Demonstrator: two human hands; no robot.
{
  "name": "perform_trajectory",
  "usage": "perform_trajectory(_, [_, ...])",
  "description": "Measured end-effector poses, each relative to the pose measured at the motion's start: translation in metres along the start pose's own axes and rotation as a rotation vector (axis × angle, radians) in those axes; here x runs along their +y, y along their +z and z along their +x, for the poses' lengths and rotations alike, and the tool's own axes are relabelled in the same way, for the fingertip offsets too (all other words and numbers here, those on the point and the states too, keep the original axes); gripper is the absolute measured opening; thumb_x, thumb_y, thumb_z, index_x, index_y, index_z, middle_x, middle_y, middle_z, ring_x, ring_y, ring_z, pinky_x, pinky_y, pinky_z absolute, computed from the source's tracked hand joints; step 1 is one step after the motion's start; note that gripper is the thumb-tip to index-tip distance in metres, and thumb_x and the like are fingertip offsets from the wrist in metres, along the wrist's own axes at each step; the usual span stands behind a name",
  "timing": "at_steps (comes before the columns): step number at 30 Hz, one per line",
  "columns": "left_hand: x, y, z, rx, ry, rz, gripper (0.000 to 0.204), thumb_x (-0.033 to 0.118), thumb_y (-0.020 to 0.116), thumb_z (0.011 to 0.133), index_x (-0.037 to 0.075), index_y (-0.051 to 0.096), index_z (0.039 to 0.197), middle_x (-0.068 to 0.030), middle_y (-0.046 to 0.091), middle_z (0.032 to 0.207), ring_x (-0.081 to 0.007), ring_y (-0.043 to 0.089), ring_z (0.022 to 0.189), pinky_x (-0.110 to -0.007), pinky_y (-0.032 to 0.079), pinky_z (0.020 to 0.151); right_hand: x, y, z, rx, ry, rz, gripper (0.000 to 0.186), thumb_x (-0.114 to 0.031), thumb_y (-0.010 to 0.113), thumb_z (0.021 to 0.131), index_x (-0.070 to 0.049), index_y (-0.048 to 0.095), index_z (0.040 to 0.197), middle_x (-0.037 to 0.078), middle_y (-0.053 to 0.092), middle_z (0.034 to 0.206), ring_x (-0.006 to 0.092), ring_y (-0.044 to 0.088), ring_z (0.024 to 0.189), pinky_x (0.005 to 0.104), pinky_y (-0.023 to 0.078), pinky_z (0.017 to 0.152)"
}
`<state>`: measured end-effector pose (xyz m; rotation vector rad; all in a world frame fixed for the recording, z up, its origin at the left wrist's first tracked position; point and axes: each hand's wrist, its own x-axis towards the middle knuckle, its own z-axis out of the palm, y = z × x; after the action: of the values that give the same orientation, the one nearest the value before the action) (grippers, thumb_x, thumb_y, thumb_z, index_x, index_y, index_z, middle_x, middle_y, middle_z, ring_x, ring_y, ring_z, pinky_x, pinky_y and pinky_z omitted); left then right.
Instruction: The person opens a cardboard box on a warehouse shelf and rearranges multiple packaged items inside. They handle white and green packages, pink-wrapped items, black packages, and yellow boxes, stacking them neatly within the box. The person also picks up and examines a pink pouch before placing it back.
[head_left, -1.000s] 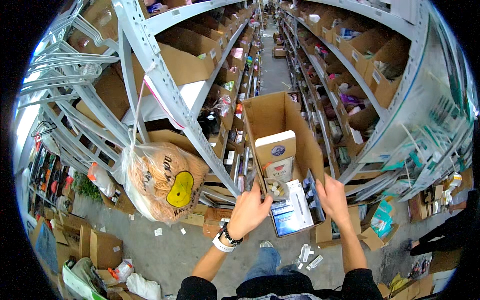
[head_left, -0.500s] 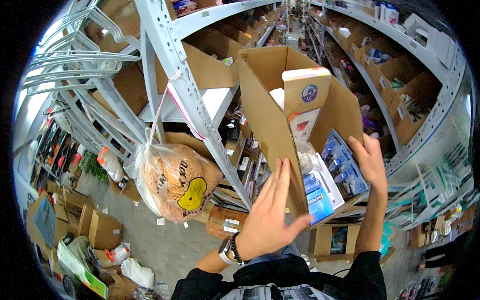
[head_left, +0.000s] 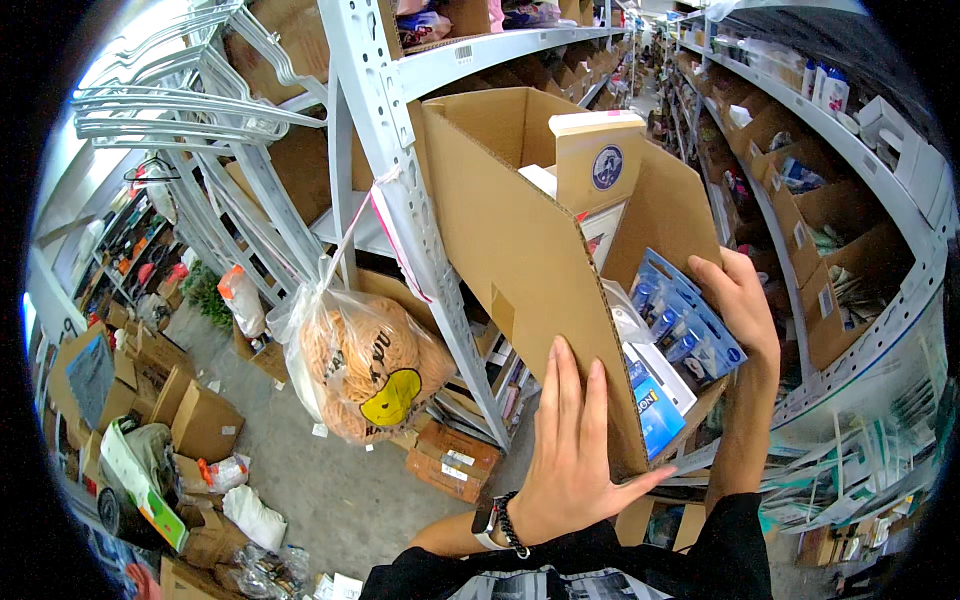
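An open cardboard bin [head_left: 560,250], tilted toward me, is held up between my hands in front of the shelf post. My left hand [head_left: 575,440] presses its left wall with stretched fingers, the thumb along the near bottom edge. Over the right wall, my right hand [head_left: 740,300] curls beside a blue blister pack [head_left: 685,315] of small items. The bin also contains a tall tan box [head_left: 597,170] with a round dark emblem, a blue carton [head_left: 655,410], a white box and something in clear plastic. The fingertips of my right hand are partly hidden by the wall.
A tied clear bag [head_left: 375,360] of orange-tan stuff hangs from the perforated shelf post [head_left: 375,130]. White hangers [head_left: 190,110] jut out at the left. Shelves of cardboard bins [head_left: 830,270] line the right. Boxes and bags litter the floor [head_left: 330,500] at the lower left.
The bin has swung a little to the left and tilted further, still between both hands. My left hand has moved slightly down and right along it, and the view has shifted left.
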<state>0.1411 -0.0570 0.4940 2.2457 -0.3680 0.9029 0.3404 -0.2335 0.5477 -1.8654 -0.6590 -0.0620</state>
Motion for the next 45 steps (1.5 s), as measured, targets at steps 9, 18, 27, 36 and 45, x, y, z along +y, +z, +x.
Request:
perform_trajectory(9, [-0.02,0.044,0.027,0.124,-0.018,0.145,0.122,0.053,0.081,0.07,-0.014,0.013,0.147,-0.0464,0.012,0.148,-0.0601,0.021,0.137,-0.062,0.025,0.11,0.018,-0.006,0.071,-0.146,-0.028,0.021,0.026,-0.017,0.056,0.095,0.008,0.063,0.096,-0.002,0.063,0.084,0.0069,0.052,0.076,0.0264,0.044,0.069])
perform_trajectory(18, [-0.029,0.087,0.063,0.238,-0.02,0.291,0.112,0.059,0.072,0.077,-0.013,0.02,0.147,-0.0464,0.021,0.146,-0.0578,0.03,0.134,-0.058,0.035,0.104,0.049,-0.018,0.141,-0.268,-0.114,0.034,0.026,-0.02,0.058,0.094,0.005,0.067,0.095,-0.002,0.065,0.084,0.0059,0.054,0.074,0.0251,0.044,0.066])
perform_trajectory(27, [-0.06,0.092,0.094,0.317,-0.058,0.383,0.109,0.051,0.074,0.08,-0.013,0.017,0.147,-0.0442,0.018,0.149,-0.0549,0.027,0.138,-0.056,0.033,0.107,0.058,0.01,0.204,-0.351,-0.167,-0.045,0.031,-0.022,0.059,0.096,0.007,0.067,0.103,-0.002,0.065,0.086,0.0059,0.054,0.077,0.0247,0.045,0.069])
perform_trajectory(36, [-0.112,0.07,0.109,0.431,-0.114,0.463,0.092,0.03,0.075,0.083,-0.012,0.022,0.146,-0.0344,0.02,0.153,-0.0477,0.029,0.139,-0.05,0.028,0.113,0.057,0.089,0.262,-0.401,-0.352,-0.063,0.035,-0.026,0.058,0.096,0.007,0.066,0.1,0.001,0.066,0.083,0.0092,0.056,0.077,0.0279,0.048,0.073])
perform_trajectory(45, [-0.154,0.057,0.101,0.413,-0.158,0.54,0.098,0.029,0.081,0.076,-0.007,0.025,0.148,-0.028,0.025,0.154,-0.0429,0.032,0.137,-0.049,0.027,0.112,0.037,0.138,0.317,-0.41,-0.557,-0.179,0.035,-0.028,0.057,0.097,0.006,0.065,0.105,0.007,0.069,0.093,0.0126,0.06,0.083,0.0297,0.05,0.077])
